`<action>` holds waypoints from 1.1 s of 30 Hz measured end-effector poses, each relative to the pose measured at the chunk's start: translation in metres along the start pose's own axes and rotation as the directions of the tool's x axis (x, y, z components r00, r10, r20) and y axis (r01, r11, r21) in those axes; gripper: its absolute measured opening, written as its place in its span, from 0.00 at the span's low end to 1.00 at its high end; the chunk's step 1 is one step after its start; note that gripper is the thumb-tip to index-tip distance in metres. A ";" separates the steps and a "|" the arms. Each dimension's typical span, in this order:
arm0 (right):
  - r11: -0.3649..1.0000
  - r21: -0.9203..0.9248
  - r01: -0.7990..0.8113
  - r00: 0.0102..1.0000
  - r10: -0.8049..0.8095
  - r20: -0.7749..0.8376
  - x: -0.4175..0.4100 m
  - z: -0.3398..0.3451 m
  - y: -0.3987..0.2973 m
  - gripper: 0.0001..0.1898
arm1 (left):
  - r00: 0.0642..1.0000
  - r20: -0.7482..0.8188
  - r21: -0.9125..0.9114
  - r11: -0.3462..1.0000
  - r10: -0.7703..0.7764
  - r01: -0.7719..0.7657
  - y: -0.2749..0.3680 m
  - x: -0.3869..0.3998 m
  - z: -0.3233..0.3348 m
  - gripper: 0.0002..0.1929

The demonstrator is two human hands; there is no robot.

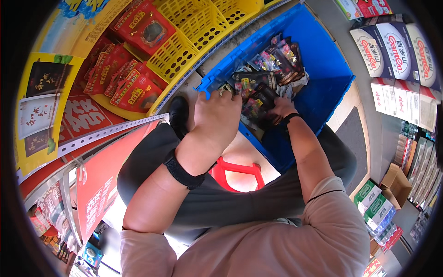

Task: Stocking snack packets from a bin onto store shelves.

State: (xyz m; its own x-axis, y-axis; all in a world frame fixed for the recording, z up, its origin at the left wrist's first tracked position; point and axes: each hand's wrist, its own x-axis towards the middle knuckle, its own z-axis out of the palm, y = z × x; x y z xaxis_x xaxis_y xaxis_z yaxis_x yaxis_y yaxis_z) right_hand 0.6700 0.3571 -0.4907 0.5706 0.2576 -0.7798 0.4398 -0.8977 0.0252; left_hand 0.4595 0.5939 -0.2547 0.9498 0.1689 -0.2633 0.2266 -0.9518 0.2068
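A blue plastic crate [320,93] stands before my knees, partly filled with small snack packets [273,57], dark ones among clear and colourful ones. My right hand [284,106] reaches inside, its fingers closed at the edge of a dark packet [262,97]. Some blur lies just below those fingers. At the crate's near left rim is my left hand [218,116], back upward and fingers bent over the edge. Its fingertips are hidden, so what they grip cannot be made out.
Left of the crate is a shelf with yellow perforated baskets [173,55] and red hanging packs [135,91]. A red plastic stool [238,169] shows between my legs. Drink cartons [394,52] are stacked on the right, with an opened cardboard box [396,185] and wrapped bottles [382,226] lower down.
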 end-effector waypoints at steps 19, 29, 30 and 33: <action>0.920 0.138 0.368 0.918 -0.383 0.103 0.048 -0.077 -0.058 0.70 | 0.997 -0.022 0.023 0.997 0.073 -0.073 0.009 0.000 0.015 0.10; 0.936 0.195 0.294 0.942 -0.318 0.109 0.029 -0.030 -0.039 0.47 | 0.997 0.010 0.041 0.996 0.077 -0.077 0.005 0.002 0.019 0.10; 0.932 0.207 0.296 0.940 -0.323 0.111 0.016 -0.032 -0.039 0.46 | 0.997 0.008 0.044 0.996 0.073 -0.073 0.006 0.002 0.019 0.10; 0.918 0.189 0.349 0.931 -0.363 0.045 -0.001 -0.022 -0.030 0.45 | 0.997 -0.012 0.034 0.997 0.074 -0.074 0.007 0.004 0.012 0.11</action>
State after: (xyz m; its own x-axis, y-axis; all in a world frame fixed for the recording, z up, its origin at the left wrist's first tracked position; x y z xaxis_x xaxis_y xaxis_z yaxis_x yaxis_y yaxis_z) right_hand 0.6712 0.3914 -0.4766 0.3402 0.5496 -0.7630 0.4721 -0.8016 -0.3669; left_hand 0.4625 0.5849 -0.2655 0.9665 0.1011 -0.2358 0.1487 -0.9698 0.1935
